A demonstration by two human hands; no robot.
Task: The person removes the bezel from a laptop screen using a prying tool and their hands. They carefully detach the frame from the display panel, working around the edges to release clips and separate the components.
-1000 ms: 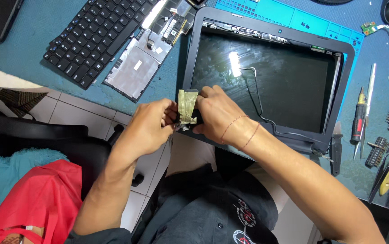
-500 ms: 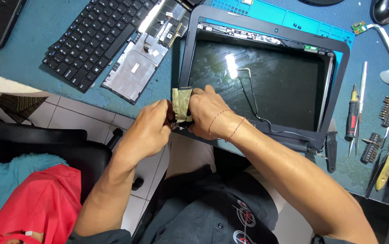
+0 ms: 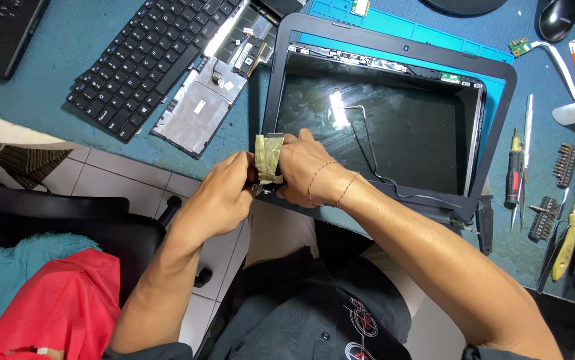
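head view, read left to right. at far left we see a red cloth [image 3: 61, 300] on a teal cushion [image 3: 7, 280], low in the frame, and above it a detached black keyboard [image 3: 144, 63] lying on the teal bench [image 3: 41, 80], with a grey palm-rest panel [image 3: 201, 110] just beside it. at centre, our left hand [image 3: 224, 197] is curled shut on the lower part of a folded, dull yellow-green flat cable or tape strip [image 3: 267, 157]; our right hand [image 3: 307, 170] pinches the same strip from the other side, fingers [image 3: 294, 143] closed over its upper half. the strip stands roughly upright, its long axis running away from us, and it sits at the lower left corner of the laptop screen assembly [image 3: 394, 127], whose near edge overhangs the bench toward our lap. both hands touch the strip; the right lies nearer the dark panel, the left just outside the frame's corner. whether the strip's lower end is joined to the frame is hidden by the fingers. a thin black wire [image 3: 374, 160] crosses the glass. at right lie a screwdriver [image 3: 514, 167], tweezers [image 3: 526, 160] and bit holders [image 3: 564, 167], well apart from the hands.
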